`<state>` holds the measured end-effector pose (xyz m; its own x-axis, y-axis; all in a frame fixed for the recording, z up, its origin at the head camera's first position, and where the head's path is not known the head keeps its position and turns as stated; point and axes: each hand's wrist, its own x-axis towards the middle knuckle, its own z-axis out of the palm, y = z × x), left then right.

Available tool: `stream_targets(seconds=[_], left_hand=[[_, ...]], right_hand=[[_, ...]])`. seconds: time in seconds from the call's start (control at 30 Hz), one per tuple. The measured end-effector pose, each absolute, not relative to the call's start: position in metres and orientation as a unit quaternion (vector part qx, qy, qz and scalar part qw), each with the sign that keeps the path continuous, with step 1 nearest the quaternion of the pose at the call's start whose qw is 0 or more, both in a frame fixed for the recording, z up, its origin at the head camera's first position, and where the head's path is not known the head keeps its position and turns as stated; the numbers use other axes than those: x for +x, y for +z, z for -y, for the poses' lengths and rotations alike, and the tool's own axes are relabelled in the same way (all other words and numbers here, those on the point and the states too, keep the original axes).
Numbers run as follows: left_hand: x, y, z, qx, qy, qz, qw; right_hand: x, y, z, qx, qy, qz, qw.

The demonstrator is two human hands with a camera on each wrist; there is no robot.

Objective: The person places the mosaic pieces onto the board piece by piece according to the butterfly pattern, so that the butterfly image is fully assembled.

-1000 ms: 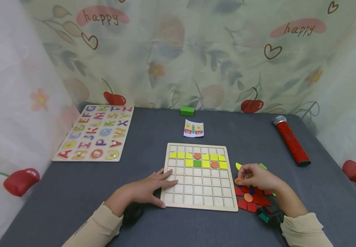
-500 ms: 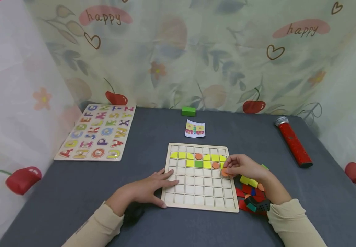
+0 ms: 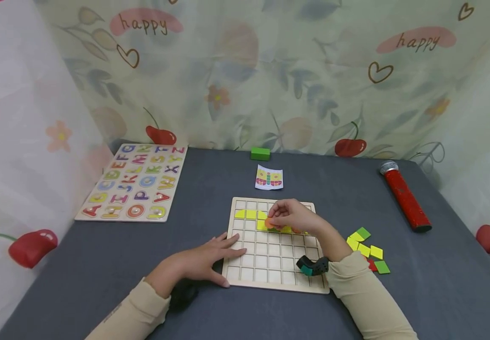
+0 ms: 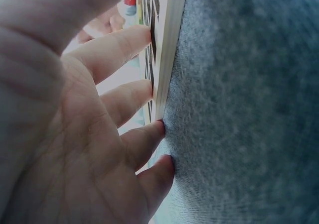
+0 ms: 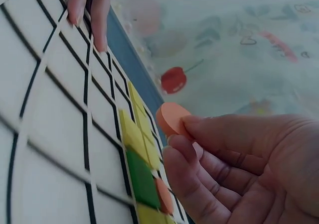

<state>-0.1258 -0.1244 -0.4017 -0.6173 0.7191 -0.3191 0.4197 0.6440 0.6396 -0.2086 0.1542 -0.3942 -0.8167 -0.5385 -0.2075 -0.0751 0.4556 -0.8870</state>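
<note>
an orange disc point(image 5: 174, 118) is pinched btwn thumb & fingertips of the r hand point(image 3: 293, 217), tilted, above the upper part of the board point(image 3: 261, 262) & near the yellow tiles point(image 3: 251, 214) there. l hand point(image 3: 204, 257) is spread, some fingers laid on the board, others rested by its l edge. main risk, prob: the disc could be dropped or flipped, since only a small part of it is gripped. laid tiles could also be nudged out of their cells if knuckles were dragged across; the green tile point(image 5: 142, 179) & a 2nd disc point(image 5: 164, 196) are seen near the fingers in the r-wrist view. if the l hand were eased off, the board might be slid on the cloth point(image 3: 202, 189) by a push. re materials: disc is flat, thick-edged, matte, prob painted wood; some yellow tiles are cut at a corner, others look square. board looks like pale wood, its face split into square cells by thin ribs, its edge smooth. cloth is dark grey, visibly woven. to the r, loose tiles point(image 3: 364, 250) in yellow, green & red are partly hidden by the r sleeve point(image 3: 364, 293).
</note>
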Motion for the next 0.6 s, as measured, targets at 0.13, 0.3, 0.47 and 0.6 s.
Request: stream_targets(seconds=[0.13, 0.3, 0.47, 0.6], left_hand=[[-0.126, -0.402, 0.124, 0.333, 0.263, -0.859, 0.286], [-0.126, -0.402, 0.123, 0.333, 0.263, -0.859, 0.288], [-0.126, -0.4, 0.123, 0.332, 0.264, -0.859, 0.288], [-0.126, -0.4, 0.123, 0.33, 0.264, -0.86, 0.286]], right_hand=[[-0.214, -0.4, -0.137, -0.198, -0.496, -0.812, 0.236], [-0.219, -0.407, -0.12, -0.197, -0.48, -0.831, 0.203], [-0.219, -0.411, -0.109, -0.197, -0.434, -0.862, 0.171], [-0.216, -0.412, -0.106, -0.198, -0.417, -0.872, 0.165]])
